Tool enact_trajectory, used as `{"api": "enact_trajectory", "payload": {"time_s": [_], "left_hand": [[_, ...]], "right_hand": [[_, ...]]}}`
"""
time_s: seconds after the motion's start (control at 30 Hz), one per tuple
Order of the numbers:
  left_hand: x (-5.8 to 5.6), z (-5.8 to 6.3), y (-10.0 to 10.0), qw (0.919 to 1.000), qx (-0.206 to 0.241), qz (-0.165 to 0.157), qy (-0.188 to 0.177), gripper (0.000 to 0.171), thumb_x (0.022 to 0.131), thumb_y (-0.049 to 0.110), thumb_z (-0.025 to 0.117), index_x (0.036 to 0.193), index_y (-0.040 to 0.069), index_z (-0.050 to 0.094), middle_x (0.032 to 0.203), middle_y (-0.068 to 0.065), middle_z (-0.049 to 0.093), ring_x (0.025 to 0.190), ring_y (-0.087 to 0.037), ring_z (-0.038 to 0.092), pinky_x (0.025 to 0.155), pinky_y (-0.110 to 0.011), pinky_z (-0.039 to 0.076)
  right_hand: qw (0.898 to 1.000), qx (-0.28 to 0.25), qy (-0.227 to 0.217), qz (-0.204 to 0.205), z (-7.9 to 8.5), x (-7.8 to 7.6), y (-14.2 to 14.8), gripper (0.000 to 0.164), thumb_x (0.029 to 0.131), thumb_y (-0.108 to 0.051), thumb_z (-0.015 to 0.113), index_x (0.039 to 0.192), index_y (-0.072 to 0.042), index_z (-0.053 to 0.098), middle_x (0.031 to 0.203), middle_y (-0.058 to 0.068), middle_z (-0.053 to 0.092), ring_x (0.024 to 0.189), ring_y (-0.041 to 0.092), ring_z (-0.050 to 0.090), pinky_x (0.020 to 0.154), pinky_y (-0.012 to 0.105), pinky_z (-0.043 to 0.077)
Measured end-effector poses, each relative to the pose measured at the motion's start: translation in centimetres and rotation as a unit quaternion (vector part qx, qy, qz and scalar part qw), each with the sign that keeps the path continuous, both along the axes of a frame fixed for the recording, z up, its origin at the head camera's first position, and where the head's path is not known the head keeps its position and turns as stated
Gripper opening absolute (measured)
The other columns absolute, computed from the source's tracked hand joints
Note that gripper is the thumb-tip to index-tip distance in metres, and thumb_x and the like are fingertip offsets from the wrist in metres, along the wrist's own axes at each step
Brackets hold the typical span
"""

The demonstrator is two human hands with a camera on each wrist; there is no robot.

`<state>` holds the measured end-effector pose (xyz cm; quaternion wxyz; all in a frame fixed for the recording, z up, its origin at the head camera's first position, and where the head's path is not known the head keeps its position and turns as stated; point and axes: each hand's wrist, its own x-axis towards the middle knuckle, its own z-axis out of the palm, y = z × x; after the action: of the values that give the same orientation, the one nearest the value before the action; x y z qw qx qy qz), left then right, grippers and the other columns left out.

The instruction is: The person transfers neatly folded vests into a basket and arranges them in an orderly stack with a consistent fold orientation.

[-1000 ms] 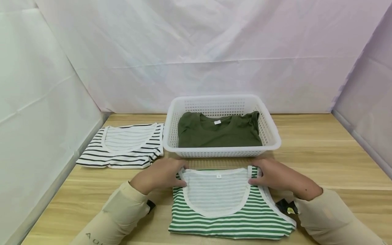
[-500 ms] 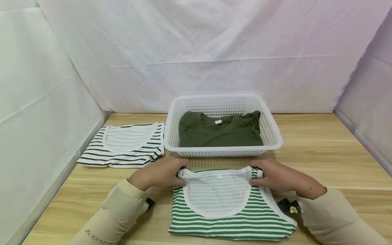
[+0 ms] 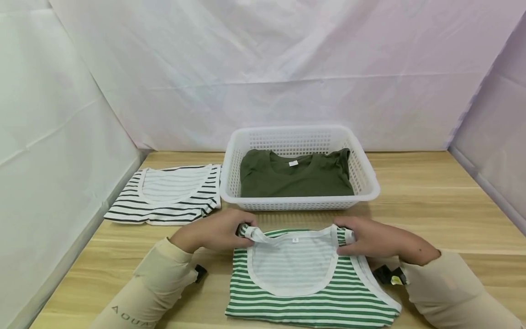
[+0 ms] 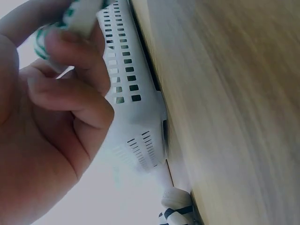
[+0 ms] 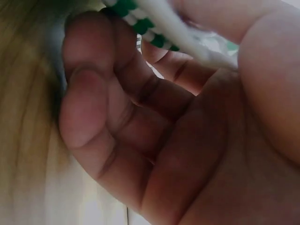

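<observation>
Pale wood table, white cloth walls behind it and at both sides. Green-striped top on the table nearest me, between my forearms, front side up, wide neckline facing me, white trim all round. Small white tag at the back of the neck. Lower part lies flat; shoulders are at my fingers.

Left hand: pinching the left shoulder strap, cloth bunched between thumb and curled fingers. Right hand: pinching the right strap, thumb on the near side. Right wrist view, close up: fingers curled, striped cloth and white trim running in between thumb and fingers. Both grips hold cloth.

Beige sleeves on both arms, lettering on the left one; a small dark piece shows beneath each wrist.

Just beyond my hands, white basket, slotted sides, upright on the table. Olive shirt inside, neckline toward me, pale label at its collar. Left of the basket, black-striped top flat on the table, its right edge close against the basket; cannot tell whether they touch.
</observation>
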<state>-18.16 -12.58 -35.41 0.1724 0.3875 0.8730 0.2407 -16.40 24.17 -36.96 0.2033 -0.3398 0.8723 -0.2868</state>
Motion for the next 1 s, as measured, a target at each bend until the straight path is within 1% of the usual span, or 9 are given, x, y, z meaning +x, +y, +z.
{"api": "enact_trajectory", "payload": {"time_s": [0.1, 0.17, 0.27, 0.33, 0.5, 0.63, 0.7, 0.87, 1.0], "left_hand": [[0.05, 0.15, 0.05, 0.9996, 0.024, -0.015, -0.003, 0.013, 0.084, 0.026, 0.065, 0.087, 0.034, 0.056, 0.075, 0.014, 0.053, 0.063, -0.001, 0.045, 0.056, -0.019, 0.043], [0.09, 0.30, 0.04, 0.9995, 0.026, -0.020, -0.001, 0.012, 0.086, 0.028, 0.063, 0.090, 0.035, 0.054, 0.077, 0.015, 0.053, 0.063, -0.001, 0.045, 0.056, -0.019, 0.043], [0.16, 0.48, -0.01, 0.9998, 0.008, -0.019, -0.007, 0.011, 0.089, 0.032, 0.059, 0.096, 0.037, 0.052, 0.078, 0.016, 0.054, 0.061, -0.001, 0.046, 0.056, -0.019, 0.044], [0.21, 0.49, -0.05, 0.9996, -0.011, -0.015, -0.020, 0.012, 0.090, 0.035, 0.057, 0.100, 0.038, 0.050, 0.079, 0.016, 0.054, 0.060, -0.001, 0.046, 0.056, -0.020, 0.044], [0.31, 0.38, -0.11, 0.9982, -0.044, -0.012, -0.038, 0.027, 0.086, 0.036, 0.063, 0.109, 0.036, 0.050, 0.093, 0.019, 0.057, 0.078, 0.000, 0.055, 0.072, -0.023, 0.048], [0.26, 0.19, -0.04, 0.9978, -0.054, -0.022, -0.033, 0.031, 0.082, 0.033, 0.068, 0.109, 0.035, 0.053, 0.101, 0.021, 0.057, 0.094, 0.002, 0.055, 0.085, -0.024, 0.046], [0.23, 0.08, 0.00, 0.9975, -0.056, -0.027, -0.033, 0.029, 0.081, 0.032, 0.069, 0.106, 0.035, 0.054, 0.099, 0.021, 0.058, 0.094, 0.002, 0.056, 0.085, -0.023, 0.046], [0.16, -0.02, 0.02, 0.9976, -0.050, -0.036, -0.033, 0.026, 0.081, 0.031, 0.070, 0.102, 0.035, 0.056, 0.095, 0.021, 0.059, 0.090, 0.002, 0.056, 0.083, -0.022, 0.046], [0.07, 0.27, -0.13, 0.9982, -0.027, -0.040, -0.037, 0.026, 0.080, 0.029, 0.070, 0.103, 0.037, 0.059, 0.096, 0.022, 0.061, 0.090, 0.003, 0.057, 0.083, -0.021, 0.046]], "right_hand": [[1.000, 0.001, -0.002, 0.007, 0.01, -0.01, 0.11, 0.036, 0.087, -0.037, 0.061, 0.120, -0.028, 0.050, 0.113, -0.018, 0.056, 0.105, 0.001, 0.053, 0.087, 0.024, 0.046], [1.000, -0.001, -0.009, 0.008, 0.04, -0.04, 0.13, 0.034, 0.089, -0.037, 0.058, 0.121, -0.028, 0.049, 0.114, -0.017, 0.056, 0.106, 0.002, 0.053, 0.087, 0.025, 0.046], [1.000, -0.001, -0.022, -0.005, 0.06, -0.10, 0.05, 0.035, 0.091, -0.038, 0.055, 0.123, -0.026, 0.046, 0.114, -0.015, 0.056, 0.106, 0.002, 0.053, 0.086, 0.024, 0.047], [0.999, 0.005, -0.027, -0.016, 0.03, -0.05, -0.03, 0.041, 0.092, -0.040, 0.053, 0.127, -0.021, 0.043, 0.115, -0.014, 0.055, 0.108, 0.003, 0.052, 0.087, 0.025, 0.046], [0.999, 0.017, -0.037, -0.031, -0.10, 0.27, -0.17, 0.059, 0.086, -0.045, 0.060, 0.133, -0.015, 0.040, 0.124, -0.009, 0.051, 0.116, 0.009, 0.048, 0.094, 0.028, 0.043], [0.998, 0.018, -0.045, -0.026, -0.08, 0.46, -0.02, 0.067, 0.078, -0.044, 0.069, 0.134, -0.018, 0.041, 0.124, -0.010, 0.050, 0.113, 0.007, 0.048, 0.092, 0.024, 0.043], [0.997, 0.001, -0.071, -0.009, -0.14, 0.47, 0.12, 0.060, 0.079, -0.038, 0.070, 0.130, -0.018, 0.046, 0.118, -0.009, 0.055, 0.106, 0.005, 0.053, 0.086, 0.023, 0.046], [0.991, -0.049, -0.117, 0.042, -0.25, 0.45, 0.30, 0.028, 0.084, -0.026, 0.067, 0.110, -0.020, 0.060, 0.093, -0.005, 0.066, 0.080, 0.003, 0.061, 0.070, 0.023, 0.051], [0.989, -0.070, -0.122, 0.056, 0.16, 0.50, 0.37, 0.025, 0.085, -0.024, 0.066, 0.108, -0.018, 0.060, 0.091, -0.004, 0.067, 0.077, 0.003, 0.062, 0.067, 0.025, 0.052]]}}
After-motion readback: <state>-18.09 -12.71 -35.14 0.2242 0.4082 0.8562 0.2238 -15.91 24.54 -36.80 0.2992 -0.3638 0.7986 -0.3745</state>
